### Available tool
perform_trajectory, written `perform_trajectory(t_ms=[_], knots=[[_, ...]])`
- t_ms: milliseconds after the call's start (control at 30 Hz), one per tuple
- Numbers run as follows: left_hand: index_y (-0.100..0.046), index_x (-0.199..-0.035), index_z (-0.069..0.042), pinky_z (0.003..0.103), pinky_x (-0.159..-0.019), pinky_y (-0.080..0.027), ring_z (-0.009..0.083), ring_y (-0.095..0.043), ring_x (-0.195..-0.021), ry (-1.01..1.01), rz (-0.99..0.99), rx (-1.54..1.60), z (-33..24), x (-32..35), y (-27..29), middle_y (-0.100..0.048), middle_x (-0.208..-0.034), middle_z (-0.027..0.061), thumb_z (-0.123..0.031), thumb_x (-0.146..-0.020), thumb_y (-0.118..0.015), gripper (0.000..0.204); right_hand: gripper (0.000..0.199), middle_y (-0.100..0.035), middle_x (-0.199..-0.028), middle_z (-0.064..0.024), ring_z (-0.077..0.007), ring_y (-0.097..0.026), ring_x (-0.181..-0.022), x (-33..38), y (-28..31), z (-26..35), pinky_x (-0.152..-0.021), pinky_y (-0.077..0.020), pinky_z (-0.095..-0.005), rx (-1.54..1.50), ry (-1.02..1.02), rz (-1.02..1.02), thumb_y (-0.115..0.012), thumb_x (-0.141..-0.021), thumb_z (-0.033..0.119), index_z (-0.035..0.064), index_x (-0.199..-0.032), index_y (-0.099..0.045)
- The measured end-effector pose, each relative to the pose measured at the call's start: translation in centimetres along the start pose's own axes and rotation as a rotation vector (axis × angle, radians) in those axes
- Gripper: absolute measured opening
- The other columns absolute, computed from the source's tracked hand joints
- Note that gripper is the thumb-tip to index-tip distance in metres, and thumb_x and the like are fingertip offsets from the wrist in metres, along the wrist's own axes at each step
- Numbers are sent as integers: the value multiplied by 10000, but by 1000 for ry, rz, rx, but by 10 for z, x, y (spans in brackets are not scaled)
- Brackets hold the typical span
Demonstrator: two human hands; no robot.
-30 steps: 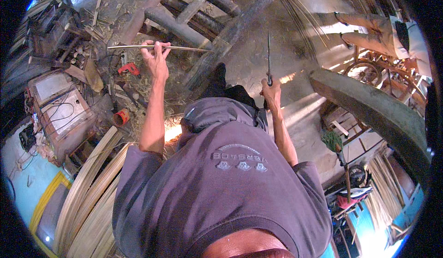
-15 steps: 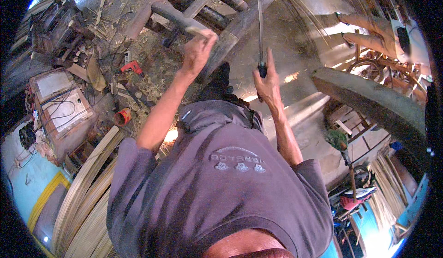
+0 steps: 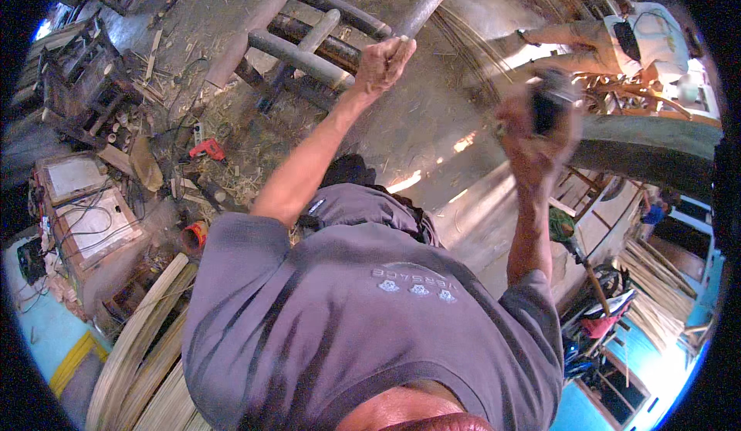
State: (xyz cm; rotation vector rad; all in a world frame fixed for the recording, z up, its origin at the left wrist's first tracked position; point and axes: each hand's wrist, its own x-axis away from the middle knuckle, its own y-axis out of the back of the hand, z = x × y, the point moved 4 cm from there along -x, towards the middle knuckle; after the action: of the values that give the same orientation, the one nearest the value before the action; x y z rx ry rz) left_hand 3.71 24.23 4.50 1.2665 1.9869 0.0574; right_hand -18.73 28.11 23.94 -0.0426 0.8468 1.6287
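Note:
My left hand [image 3: 384, 67] is closed, thumb and fingertips together, over the right-hand pole of a bamboo frame [image 3: 309, 67]. Whether it grips that pole [image 3: 423, 11] or a smaller piece is hidden by the fingers. The frame, with round poles and several crossbars, lies on the floor ahead of me. Raised at the right, my right hand [image 3: 532, 149] is wrapped round the dark handle of a long knife [image 3: 552, 105]. Hand and knife are smeared by motion, and the blade hardly shows.
Another person [image 3: 648, 41] is at the upper right, near a grey ledge [image 3: 648, 141]. Left on the littered floor lie a red power drill [image 3: 207, 149] and a reddish can [image 3: 194, 235], near a wooden box [image 3: 96, 219] with cables. Long bamboo strips [image 3: 147, 346] stand at the lower left.
My right hand has swung the knife up and to the right, its blade no longer plain to see. My left hand has moved right, over the frame's pole.

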Motion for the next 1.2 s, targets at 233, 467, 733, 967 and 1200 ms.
perform_trajectory(t_ms=[233,467,733,967,1200], knots=[[-713,-979,-50,348,-557,-535,260,-687,-657,33,-132,35,-5,7,-32,-729,-877,102,-207,-912,-651,182,405,-648,-806,-108,-203,-611,-690,55,-44,-32,-675,-513,-390,513,-272,385,-755,-770,150,70,-1094,-526],[-632,-1181,-259,374,-490,-529,268,-662,-586,-109,-150,-25,5,12,-55,-702,-816,81,-133,-844,-699,366,125,-590,-794,-40,-182,-542,-707,29,21,15,-679,-471,-307,-167,-76,-179,-644,-799,4,61,-894,-585],[-643,-1111,-201,411,-470,-481,306,-625,-542,-192,-182,61,-9,15,-37,-654,-725,127,-187,-880,-684,234,363,-565,-775,-121,-231,-537,-684,89,-52,-19,-647,-479,-376,561,-505,257,-725,-759,106,2,-1025,-501],[-598,-1164,-175,405,-436,-453,286,-609,-532,-128,-143,97,-1,15,-44,-588,-635,86,-160,-893,-666,280,313,-594,-804,-59,-174,-540,-586,57,12,4,-586,-487,-308,-69,-141,-518,-699,-801,107,63,-1069,-543],[-561,-1263,-201,406,-461,-474,290,-626,-564,-248,-228,73,10,8,-42,-612,-707,77,-96,-824,-701,473,366,-618,-913,-125,-205,-605,-847,80,-42,-1,-762,-497,-364,516,-326,164,-720,-764,55,13,-1089,-556]])
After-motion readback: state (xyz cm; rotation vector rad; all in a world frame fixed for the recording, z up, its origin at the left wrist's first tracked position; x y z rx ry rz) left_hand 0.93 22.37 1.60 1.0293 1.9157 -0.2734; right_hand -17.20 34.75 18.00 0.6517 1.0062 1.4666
